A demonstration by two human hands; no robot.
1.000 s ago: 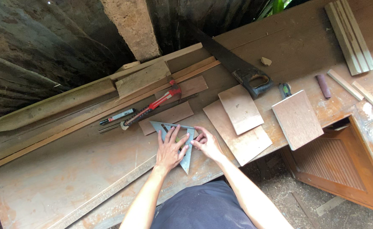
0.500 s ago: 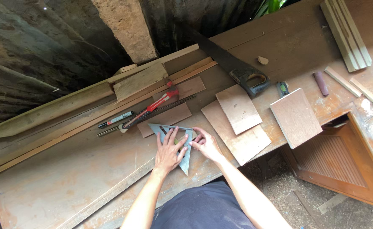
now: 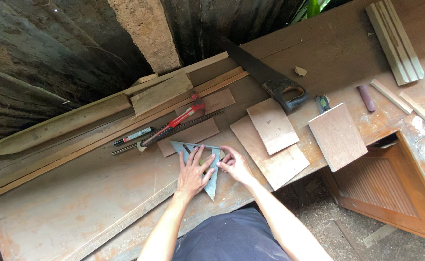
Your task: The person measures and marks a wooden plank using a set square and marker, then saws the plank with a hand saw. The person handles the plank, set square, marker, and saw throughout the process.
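I saw left hand (image 3: 191,172) flat, fingers spread, on grey triangle square (image 3: 206,166), centre frame; right hand (image 3: 235,165) pinching its edge. Handsaw (image 3: 265,77) upper centre, plywood pcs (image 3: 273,126) just right, red-handled tool (image 3: 173,124) above.

The left hand (image 3: 192,173) lies flat, fingers (image 3: 199,155) spread, on a grey metal triangle square (image 3: 211,181) on the worn counter (image 3: 53,212). The right hand (image 3: 235,166) touches the square's right edge. Just beyond lie 2 thin boards (image 3: 273,145), a red-handled tool (image 3: 173,124), a marker (image 3: 134,136) and a handsaw (image 3: 270,79).
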